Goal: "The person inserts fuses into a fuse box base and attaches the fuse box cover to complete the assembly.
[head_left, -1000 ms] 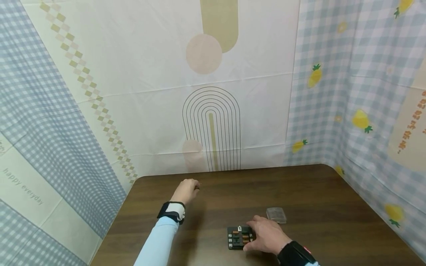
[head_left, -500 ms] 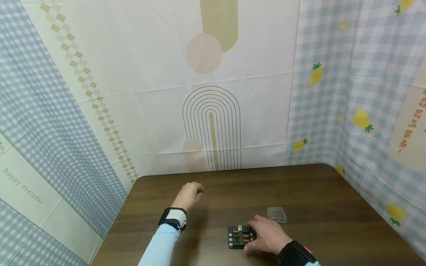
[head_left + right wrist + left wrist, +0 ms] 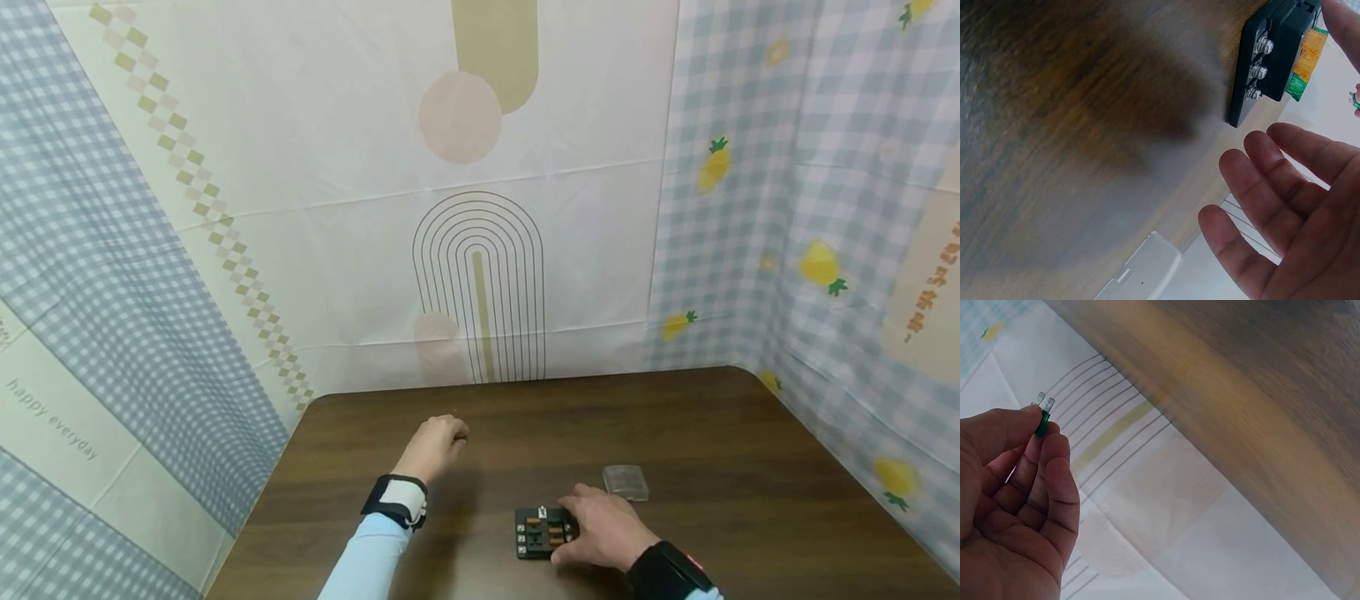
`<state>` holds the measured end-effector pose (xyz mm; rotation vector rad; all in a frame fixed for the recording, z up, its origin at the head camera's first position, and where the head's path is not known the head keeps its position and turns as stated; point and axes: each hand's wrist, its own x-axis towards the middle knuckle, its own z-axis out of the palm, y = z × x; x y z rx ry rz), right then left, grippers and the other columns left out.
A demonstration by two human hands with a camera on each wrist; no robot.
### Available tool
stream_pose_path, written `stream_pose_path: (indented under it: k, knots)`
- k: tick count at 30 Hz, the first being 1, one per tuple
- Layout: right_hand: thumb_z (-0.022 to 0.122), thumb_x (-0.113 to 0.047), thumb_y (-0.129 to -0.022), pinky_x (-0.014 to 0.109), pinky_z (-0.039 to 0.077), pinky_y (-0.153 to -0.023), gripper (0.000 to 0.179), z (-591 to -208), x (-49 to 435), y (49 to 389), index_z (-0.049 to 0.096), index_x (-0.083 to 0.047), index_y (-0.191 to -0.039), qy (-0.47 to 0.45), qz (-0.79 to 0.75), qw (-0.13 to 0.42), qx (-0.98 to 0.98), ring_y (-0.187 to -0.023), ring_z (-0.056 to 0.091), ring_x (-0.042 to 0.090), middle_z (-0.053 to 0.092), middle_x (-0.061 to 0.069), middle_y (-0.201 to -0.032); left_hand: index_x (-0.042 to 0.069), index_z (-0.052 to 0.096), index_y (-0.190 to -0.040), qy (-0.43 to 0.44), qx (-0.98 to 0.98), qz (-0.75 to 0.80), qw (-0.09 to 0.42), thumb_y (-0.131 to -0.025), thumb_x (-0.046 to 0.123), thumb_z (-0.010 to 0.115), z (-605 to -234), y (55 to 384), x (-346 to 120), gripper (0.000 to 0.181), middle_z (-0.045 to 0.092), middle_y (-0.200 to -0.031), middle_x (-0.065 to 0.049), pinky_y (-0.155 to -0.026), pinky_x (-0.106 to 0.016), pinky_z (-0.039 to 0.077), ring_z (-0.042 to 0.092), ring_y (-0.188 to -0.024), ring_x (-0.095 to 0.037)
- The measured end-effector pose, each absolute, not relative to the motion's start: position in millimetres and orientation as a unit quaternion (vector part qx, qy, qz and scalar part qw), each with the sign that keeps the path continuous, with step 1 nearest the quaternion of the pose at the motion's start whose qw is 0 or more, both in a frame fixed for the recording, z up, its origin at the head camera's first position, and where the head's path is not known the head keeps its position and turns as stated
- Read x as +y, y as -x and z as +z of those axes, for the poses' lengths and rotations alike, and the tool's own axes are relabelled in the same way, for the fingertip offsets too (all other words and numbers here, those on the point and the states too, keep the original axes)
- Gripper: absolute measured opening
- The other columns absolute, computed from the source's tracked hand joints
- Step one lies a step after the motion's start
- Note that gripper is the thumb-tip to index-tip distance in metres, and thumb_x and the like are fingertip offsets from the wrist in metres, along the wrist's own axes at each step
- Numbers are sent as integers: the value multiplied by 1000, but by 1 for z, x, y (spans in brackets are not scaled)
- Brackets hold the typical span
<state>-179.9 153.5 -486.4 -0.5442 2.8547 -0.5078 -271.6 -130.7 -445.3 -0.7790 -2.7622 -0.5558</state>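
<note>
My left hand (image 3: 433, 447) is raised over the far left part of the table. In the left wrist view its thumb and forefinger pinch a green blade fuse (image 3: 1043, 422), its two metal prongs pointing up. A black fuse box (image 3: 534, 537) with amber and green fuses and silver screw terminals lies flat near the table's front. My right hand (image 3: 606, 528) is at the box's right side, thumb at the near corner and forefinger by the far one. In the right wrist view its relaxed fingers (image 3: 1310, 147) show a gap from the box; the thumb is beside it.
A clear plastic cover (image 3: 625, 482) lies on the brown wooden table (image 3: 720, 417) just beyond my right hand. Patterned cloth (image 3: 345, 250) hangs behind the table's back edge and at both sides.
My left hand has moved slightly to the right and nearer to me. The right hand, the fuse box and the clear cover keep their places.
</note>
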Motion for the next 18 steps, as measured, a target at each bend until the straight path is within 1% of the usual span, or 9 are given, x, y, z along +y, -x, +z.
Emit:
stream_pose_path:
  k: [3, 5, 7, 12, 18]
  knots:
    - [83, -61, -66, 54, 47, -80, 81, -486, 153, 180, 66, -7, -124, 177, -170, 102, 964, -86, 55, 21, 59, 3, -105, 2, 74, -92, 278, -935, -186, 122, -86, -1, 72, -444, 269, -128, 7, 72, -92, -10, -89, -40, 53, 69, -96, -28]
    - [83, -61, -66, 54, 47, -82, 81, -485, 152, 180, 66, -7, -124, 173, -169, 106, 964, -86, 55, 21, 59, 3, -106, 2, 74, -93, 284, -933, -184, 123, -86, -2, 72, -443, 268, -126, 8, 72, -92, -10, -91, -40, 52, 69, -97, -28]
    - [83, -61, -66, 54, 47, -82, 81, -485, 152, 180, 65, -8, -125, 171, -169, 109, 965, -86, 54, 21, 59, 3, -106, 2, 74, -94, 282, -934, -186, 116, -87, 0, 72, -442, 267, -124, 8, 72, -93, -9, -89, -39, 53, 69, -95, -26]
    - [83, -61, -66, 55, 47, -82, 82, -484, 151, 180, 65, -7, -125, 169, -170, 113, 964, -87, 55, 21, 60, 4, -108, 4, 74, -97, 283, -934, -195, 99, -89, 2, 71, -440, 262, -117, 9, 71, -93, -6, -76, -33, 55, 67, -86, -19]
    - [83, -60, -67, 56, 47, -83, 79, -484, 150, 180, 65, -8, -124, 169, -170, 115, 964, -87, 55, 22, 59, 5, -108, 5, 74, -99, 291, -932, -196, 93, -89, 3, 71, -436, 255, -109, 10, 71, -94, -4, -77, -32, 55, 67, -87, -17]
